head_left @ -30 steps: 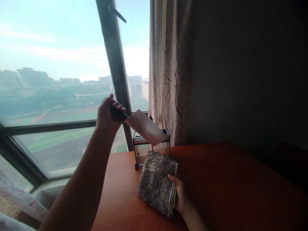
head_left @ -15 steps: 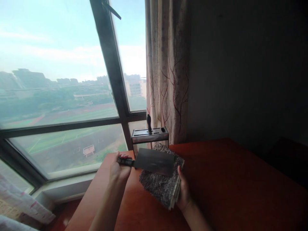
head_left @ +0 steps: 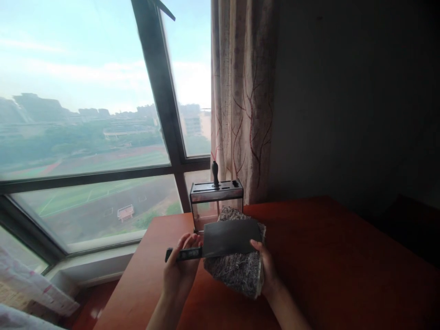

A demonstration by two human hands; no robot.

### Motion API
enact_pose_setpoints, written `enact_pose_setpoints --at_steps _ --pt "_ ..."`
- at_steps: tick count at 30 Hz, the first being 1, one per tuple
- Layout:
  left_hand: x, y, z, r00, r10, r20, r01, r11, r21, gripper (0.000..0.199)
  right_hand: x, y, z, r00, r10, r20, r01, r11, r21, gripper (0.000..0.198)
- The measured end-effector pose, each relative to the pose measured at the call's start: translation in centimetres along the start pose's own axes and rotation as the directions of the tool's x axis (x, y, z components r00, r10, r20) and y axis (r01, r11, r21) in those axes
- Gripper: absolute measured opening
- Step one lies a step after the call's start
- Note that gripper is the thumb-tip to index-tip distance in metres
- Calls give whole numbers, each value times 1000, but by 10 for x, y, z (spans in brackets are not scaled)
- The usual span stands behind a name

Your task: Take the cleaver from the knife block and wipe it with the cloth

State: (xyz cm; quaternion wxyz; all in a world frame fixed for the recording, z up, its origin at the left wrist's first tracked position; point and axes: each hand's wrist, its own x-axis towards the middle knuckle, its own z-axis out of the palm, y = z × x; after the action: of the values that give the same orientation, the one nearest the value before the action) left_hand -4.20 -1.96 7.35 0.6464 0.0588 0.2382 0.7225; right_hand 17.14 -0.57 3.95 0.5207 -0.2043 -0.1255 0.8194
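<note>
A cleaver (head_left: 231,238) with a broad dark blade and black handle lies level in front of me, its blade to the right. My left hand (head_left: 184,261) holds the handle, with the thumb across it and the fingers partly behind. Beneath the blade is a folded grey, shaggy cloth (head_left: 235,274) with a pale edge. My right hand (head_left: 266,266) grips the cloth at its right side, and its thumb rests on the blade's right end. The fingers under the cloth are hidden.
A knife block (head_left: 216,192) with clear sides and a dark-handled tool standing in its top is behind the cloth on the reddish wooden table (head_left: 326,256). A window (head_left: 85,91) is at left, and a patterned curtain (head_left: 244,101) hangs behind the block.
The cleaver's handle has dropped and the blade has shifted right over the cloth. My left hand has moved right and down. My right thumb has come onto the blade.
</note>
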Motion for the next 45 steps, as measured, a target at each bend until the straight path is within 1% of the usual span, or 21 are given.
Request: enact_pose_setpoints --at_steps 3,5,7,9,11,13,15,18,20,23,26,30,33,37,40,45 --pt "1 -3 -9 991 -32 130 18 994 110 24 1 0 -1 1000 5 -12 -5 1000 -9 44" --pt "0 -6 -13 971 -54 235 8 981 193 26 1 -1 -2 1000 1 -2 -1 1000 -16 44" --pt "-2 -7 -14 941 -84 329 -9 963 269 30 1 -2 -3 1000 0 14 1 1000 -27 44" --pt "-4 -7 -14 913 -118 390 -16 946 325 33 0 -3 -3 1000 5 26 -4 999 -39 45" --pt "-5 -5 -13 904 -135 405 -22 933 359 36 -1 -3 -3 1000 -2 30 4 999 -41 45" --pt "-5 -2 -13 908 -142 395 -23 923 384 38 -1 -4 -2 999 -15 29 16 999 -34 45" --pt "-5 1 -12 918 -172 357 10 911 413 41 -1 -4 -2 1000 -25 18 25 999 -27 45" --pt "-4 1 -13 950 -207 233 74 876 477 39 0 -5 -3 998 -61 -15 60 998 -17 44" --pt "-4 -2 -14 969 -192 157 89 859 504 33 0 -5 -4 995 -96 -25 95 995 -11 41" --pt "-4 -11 -15 979 -172 107 101 871 481 30 -1 -3 -6 993 -119 2 119 993 -4 40" --pt "-5 -21 -16 983 -170 76 121 893 434 31 -2 -1 -7 993 -108 57 109 994 -23 40" --pt "-6 -29 -18 984 -166 59 127 899 419 35 -1 0 -6 991 -100 88 105 992 -65 40" --pt "-7 -31 -18 983 -168 69 122 891 437 36 0 1 -3 990 -129 53 133 987 -87 40" --pt "-8 -30 -18 975 -190 117 107 860 500 38 -1 1 3 985 -174 -14 172 979 -108 40" --pt "-9 -28 -18 966 -217 140 104 824 556 41 -4 -1 8 982 -190 -4 189 978 -93 41" --pt "-12 -28 -15 961 -250 122 130 790 599 45 -6 -2 10 992 -123 2 122 986 -117 47"
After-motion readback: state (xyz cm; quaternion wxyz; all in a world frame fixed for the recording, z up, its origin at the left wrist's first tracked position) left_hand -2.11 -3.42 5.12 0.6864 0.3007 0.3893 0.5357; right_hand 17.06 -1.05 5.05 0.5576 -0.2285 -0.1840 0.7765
